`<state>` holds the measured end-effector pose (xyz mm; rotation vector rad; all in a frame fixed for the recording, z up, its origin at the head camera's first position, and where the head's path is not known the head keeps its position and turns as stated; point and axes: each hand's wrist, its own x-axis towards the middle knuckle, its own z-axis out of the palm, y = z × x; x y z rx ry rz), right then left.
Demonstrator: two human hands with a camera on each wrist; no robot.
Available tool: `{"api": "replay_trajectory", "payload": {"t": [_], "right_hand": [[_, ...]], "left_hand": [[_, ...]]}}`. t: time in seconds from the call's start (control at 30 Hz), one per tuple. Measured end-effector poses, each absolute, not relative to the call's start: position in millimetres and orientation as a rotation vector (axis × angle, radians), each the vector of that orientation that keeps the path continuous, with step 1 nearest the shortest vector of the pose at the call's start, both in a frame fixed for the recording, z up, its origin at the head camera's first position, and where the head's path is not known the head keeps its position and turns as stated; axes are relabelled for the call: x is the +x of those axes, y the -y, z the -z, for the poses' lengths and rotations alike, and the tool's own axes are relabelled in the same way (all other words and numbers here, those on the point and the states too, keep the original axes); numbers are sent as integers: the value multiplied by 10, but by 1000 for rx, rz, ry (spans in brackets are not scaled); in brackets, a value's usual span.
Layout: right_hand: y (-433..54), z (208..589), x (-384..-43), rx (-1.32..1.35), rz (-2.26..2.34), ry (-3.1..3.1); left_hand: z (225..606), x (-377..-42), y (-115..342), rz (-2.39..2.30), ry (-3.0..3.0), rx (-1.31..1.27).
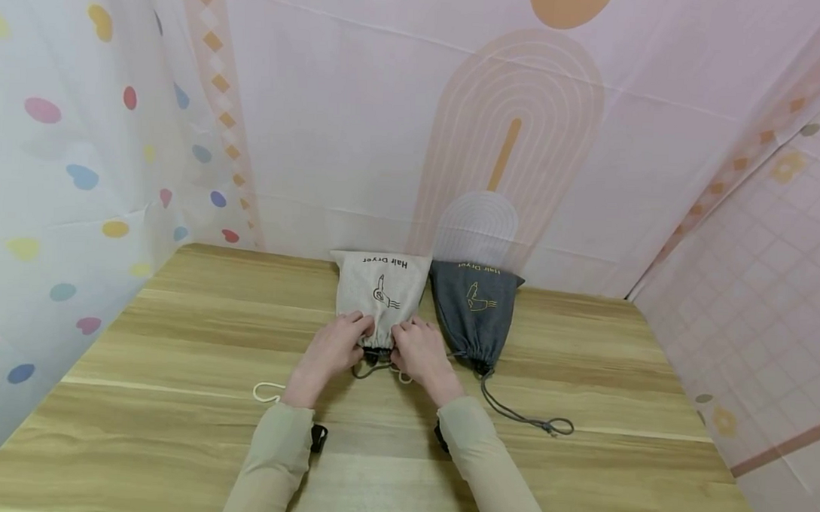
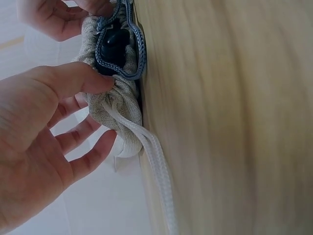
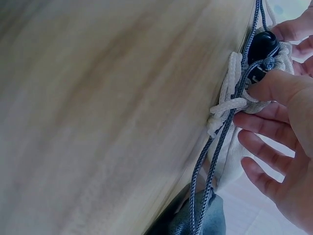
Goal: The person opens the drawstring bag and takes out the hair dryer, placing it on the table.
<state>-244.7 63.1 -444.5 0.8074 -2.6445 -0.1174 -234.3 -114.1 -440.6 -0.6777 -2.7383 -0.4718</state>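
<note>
A beige drawstring bag (image 1: 384, 304), printed "Hair Dryer", lies on the table with its gathered mouth towards me. My left hand (image 1: 335, 342) pinches the left side of that mouth between thumb and fingers. On the opposite side, my right hand (image 1: 423, 354) pinches the fabric edge. Inside the opening sits something smooth and black (image 2: 116, 41), mostly hidden by the bag. A blue-grey cord (image 2: 139, 54) loops over the mouth. White cord (image 2: 156, 166) trails from the left end, and a knotted white cord (image 3: 230, 100) shows by my right fingers.
To the right lies a dark grey drawstring bag (image 1: 476, 315), its mouth gathered. A grey cord (image 1: 516, 414) runs from it towards the front right and ends in a knotted loop. Patterned cloth (image 1: 333, 133) hangs behind the wooden table (image 1: 612, 474) and at both sides.
</note>
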Motion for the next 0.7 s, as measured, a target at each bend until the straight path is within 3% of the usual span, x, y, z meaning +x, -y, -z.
{"api": "replay_trajectory", "payload": {"t": [0.7], "right_hand": [[-636, 4404, -2416, 779, 111, 2643]], "left_hand": [[4403, -2332, 1216, 541, 2688, -709]]}}
